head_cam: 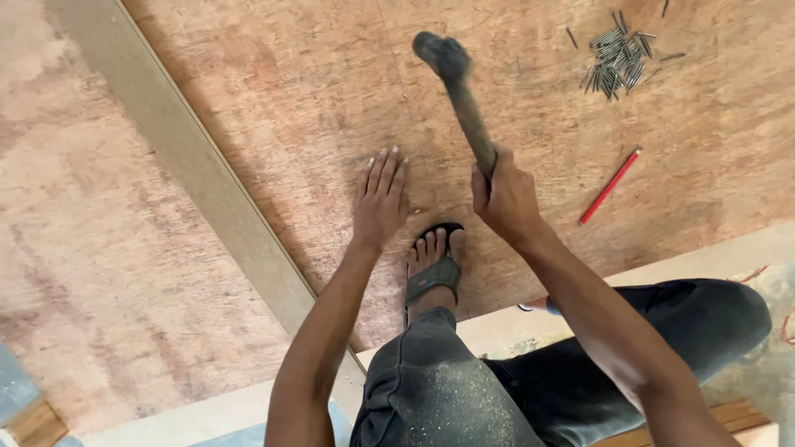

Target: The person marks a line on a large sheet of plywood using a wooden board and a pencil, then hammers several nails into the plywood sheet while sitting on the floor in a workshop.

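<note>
Fingers [383, 170] of the left hand [381, 203] lie spread flat, grasping nothing, on the plywood sheet [290, 108]; the right hand [507, 199] is clenched around the handle of a raised hammer [460, 91]. Step judged: nailing, mid-swing (no nail is discernible beneath). A sandalled foot [432, 265] pins the sheet; loose nails [617, 58] and a red pencil [610, 186] lie beyond. A clean strike calls for a plumb blow clear of the flat hand.

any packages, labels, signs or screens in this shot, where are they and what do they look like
None in view: no package, label, sign or screen.
What is there instead: a hammer raised in the right hand, the left hand flat on the plywood sheet.
A loose pile of nails lies at the top right, unboxed.
A red pencil lies right of the right hand.
</note>
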